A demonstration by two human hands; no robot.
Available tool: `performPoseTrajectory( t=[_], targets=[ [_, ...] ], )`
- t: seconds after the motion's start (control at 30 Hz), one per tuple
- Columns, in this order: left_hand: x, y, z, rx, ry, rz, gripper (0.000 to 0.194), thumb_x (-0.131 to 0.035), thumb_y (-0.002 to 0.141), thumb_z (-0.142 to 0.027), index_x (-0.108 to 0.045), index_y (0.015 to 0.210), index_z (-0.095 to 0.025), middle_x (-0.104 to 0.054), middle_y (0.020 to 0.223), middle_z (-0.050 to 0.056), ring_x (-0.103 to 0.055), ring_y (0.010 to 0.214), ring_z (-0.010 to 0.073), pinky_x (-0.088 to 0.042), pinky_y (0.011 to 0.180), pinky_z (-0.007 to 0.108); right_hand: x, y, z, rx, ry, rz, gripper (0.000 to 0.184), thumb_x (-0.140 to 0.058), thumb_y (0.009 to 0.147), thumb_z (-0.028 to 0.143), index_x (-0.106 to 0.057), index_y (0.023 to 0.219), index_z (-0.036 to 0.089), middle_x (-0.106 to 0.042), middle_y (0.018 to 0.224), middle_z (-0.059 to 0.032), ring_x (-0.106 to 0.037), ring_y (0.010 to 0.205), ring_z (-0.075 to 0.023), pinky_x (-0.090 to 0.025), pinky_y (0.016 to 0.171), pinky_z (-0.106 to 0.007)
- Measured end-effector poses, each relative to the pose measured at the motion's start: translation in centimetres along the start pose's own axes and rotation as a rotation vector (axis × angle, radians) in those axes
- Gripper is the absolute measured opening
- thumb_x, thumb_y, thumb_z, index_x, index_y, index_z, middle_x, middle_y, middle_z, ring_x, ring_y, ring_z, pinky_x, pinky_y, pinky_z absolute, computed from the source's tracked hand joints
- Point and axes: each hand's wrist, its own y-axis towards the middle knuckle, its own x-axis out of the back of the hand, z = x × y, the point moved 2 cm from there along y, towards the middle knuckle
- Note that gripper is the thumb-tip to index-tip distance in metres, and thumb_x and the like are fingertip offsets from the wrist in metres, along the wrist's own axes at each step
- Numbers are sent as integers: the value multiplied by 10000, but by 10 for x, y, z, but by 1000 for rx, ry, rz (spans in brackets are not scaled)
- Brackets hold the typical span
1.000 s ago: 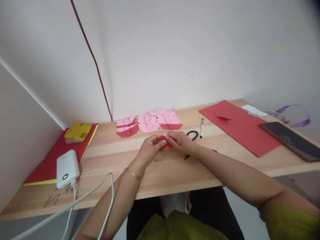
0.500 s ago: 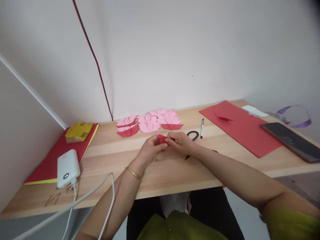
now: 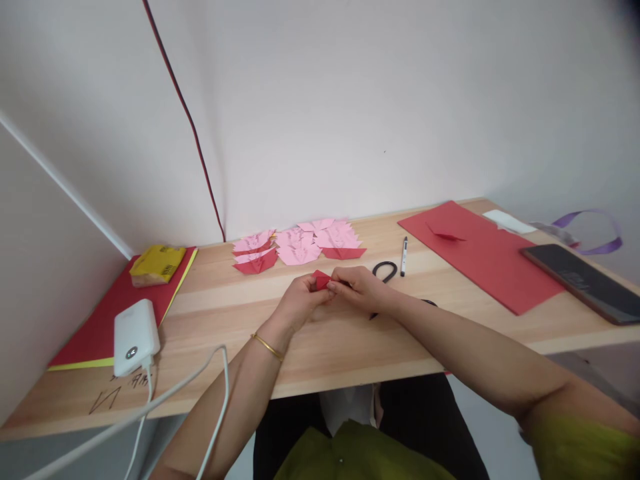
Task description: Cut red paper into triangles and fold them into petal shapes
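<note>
Between my two hands is a small folded piece of red paper (image 3: 321, 279), held above the wooden table. My left hand (image 3: 299, 300) pinches its left side, and my right hand (image 3: 356, 287) grips its right side with thumb and fingers. The fingers hide much of the paper. Under my right forearm lie black-handled scissors (image 3: 385, 270), partly covered by the arm. Beyond my hands, several pink and red folded paper pieces (image 3: 299, 248) lie in overlapping rows near the wall.
To the right are a white pen (image 3: 404, 257), a red paper stack (image 3: 487, 263) with a folded red piece (image 3: 447, 235) on it, and a phone (image 3: 587, 283). At left, a white power bank (image 3: 136, 337) and a yellow packet (image 3: 159, 263) rest on red sheets (image 3: 93, 327); a white cable (image 3: 165, 397) crosses my left arm.
Both hands have shifted very slightly left, still gripping the red paper, whose visible part looks a little smaller. The things on the table have stayed put.
</note>
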Motion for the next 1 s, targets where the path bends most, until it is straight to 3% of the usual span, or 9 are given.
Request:
performPoseTrajectory(
  t=[0.27,0.43,0.57,0.7,0.83,1.0],
  targets=[
    [-3,-3,-6,-12,7,51,151,-723,588,-206,-629,677,-127,-604,608,3,-532,597,105,-388,620,238,2,-2,6,27,-55,-7,341,-407,918,355,-476,644,165,-500,579,17,-422,527,-91,-292,519,-222],
    [-1,-2,-6,-22,1,8,198,-751,574,-254,-612,644,-131,-582,580,-9,-501,556,93,-375,582,231,3,-1,2,-19,16,-22,313,-466,887,412,-521,702,166,-532,613,6,-432,548,-102,-315,518,-223],
    [2,-2,-1,25,72,27,245,-765,569,-283,-636,708,-129,-578,604,-13,-474,531,83,-341,529,218,5,1,2,-37,43,-87,274,-420,908,382,-536,799,159,-555,673,-12,-462,594,-115,-356,554,-229],
    [2,-2,0,19,107,61,283,-750,607,-324,-629,783,-138,-588,662,-8,-486,566,88,-343,533,209,4,1,2,-35,-21,-76,256,-400,915,311,-523,746,164,-557,673,-15,-482,603,-115,-361,573,-230],
    [2,-2,-5,-52,63,-11,281,-666,703,-413,-603,750,-144,-541,606,-18,-445,538,78,-333,528,207,2,0,1,-46,-86,-50,253,-405,909,291,-510,714,168,-563,653,-17,-487,589,-117,-350,563,-229],
    [5,0,-7,-118,138,-91,265,-634,723,-407,-597,699,-146,-498,569,-34,-395,521,76,-316,524,212,0,0,5,-51,-81,19,261,-382,922,307,-508,741,169,-567,659,-18,-494,596,-122,-350,569,-233]
  ],
)
